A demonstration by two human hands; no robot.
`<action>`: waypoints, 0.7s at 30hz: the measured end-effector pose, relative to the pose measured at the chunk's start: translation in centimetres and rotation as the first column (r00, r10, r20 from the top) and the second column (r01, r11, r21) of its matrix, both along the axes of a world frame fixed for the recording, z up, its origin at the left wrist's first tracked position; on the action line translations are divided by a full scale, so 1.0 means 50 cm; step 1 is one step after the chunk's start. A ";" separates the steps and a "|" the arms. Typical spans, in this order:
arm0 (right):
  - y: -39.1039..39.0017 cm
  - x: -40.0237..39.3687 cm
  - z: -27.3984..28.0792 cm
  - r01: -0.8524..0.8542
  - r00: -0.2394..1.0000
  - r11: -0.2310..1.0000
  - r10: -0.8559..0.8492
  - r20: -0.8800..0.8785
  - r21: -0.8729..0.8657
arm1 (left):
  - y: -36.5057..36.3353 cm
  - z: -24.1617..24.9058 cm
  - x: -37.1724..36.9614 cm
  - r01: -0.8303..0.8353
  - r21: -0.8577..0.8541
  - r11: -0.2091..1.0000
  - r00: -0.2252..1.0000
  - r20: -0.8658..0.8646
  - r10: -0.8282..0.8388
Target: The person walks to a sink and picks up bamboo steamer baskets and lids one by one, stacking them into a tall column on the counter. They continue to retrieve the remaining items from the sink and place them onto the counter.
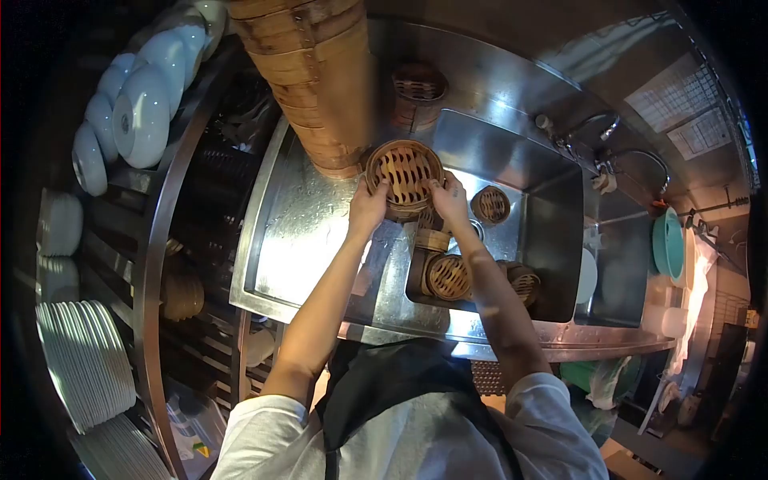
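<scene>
Between my two hands is a round bamboo steamer basket (404,174) with a slatted base, over the left rim of the sink. My left hand (368,204) grips its near left side, thumb on the rim. On the right side my right hand (448,198) is closed on the rim in the same way. Other small steamer baskets (449,278) lie in the sink basin (552,240), one of them apart near the far side (490,205). Just beyond the held basket, a tall stack of steamers (312,96) rises from the steel counter. My fingertips under the basket are hidden.
Another steamer stack (418,92) stands behind the sink. Faucets (580,132) are mounted at the back right, near a teal basin (667,243). A rack (152,264) on the left carries white bowls (142,116) and stacked plates (86,364). The wet drainboard (296,240) lies left of the basin.
</scene>
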State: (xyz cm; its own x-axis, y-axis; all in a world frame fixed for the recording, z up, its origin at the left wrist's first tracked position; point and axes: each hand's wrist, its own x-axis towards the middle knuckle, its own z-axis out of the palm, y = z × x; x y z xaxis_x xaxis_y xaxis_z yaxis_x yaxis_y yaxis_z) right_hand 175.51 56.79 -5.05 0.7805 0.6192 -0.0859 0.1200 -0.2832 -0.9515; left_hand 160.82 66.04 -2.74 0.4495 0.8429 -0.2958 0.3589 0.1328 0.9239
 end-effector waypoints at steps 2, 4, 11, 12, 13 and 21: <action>-0.010 -0.019 0.056 0.014 1.000 0.989 -0.010 0.027 -0.148 | -0.003 0.015 0.008 -0.039 0.098 0.994 0.985 -0.163 0.055; -0.018 -0.025 0.084 -0.003 0.994 0.925 0.045 0.100 -0.380 | 0.007 -0.013 0.009 -0.055 0.071 0.996 0.989 -0.133 0.064; -0.031 -0.037 0.086 0.044 0.978 0.921 0.039 0.205 -0.387 | 0.036 -0.035 0.000 -0.012 0.198 0.980 0.962 -0.265 0.065; -0.038 -0.032 0.081 0.013 0.973 0.924 0.076 0.218 -0.382 | 0.037 -0.031 -0.002 -0.011 0.183 0.983 0.983 -0.177 0.044; -0.046 -0.019 0.072 -0.020 0.966 0.926 0.115 0.230 -0.376 | 0.038 -0.025 -0.003 0.010 0.237 0.971 0.987 -0.157 0.028; -0.257 0.314 -0.375 0.116 0.981 0.938 -0.056 0.188 -0.327 | -0.059 0.022 -0.142 -0.062 0.019 0.998 0.994 -0.092 0.064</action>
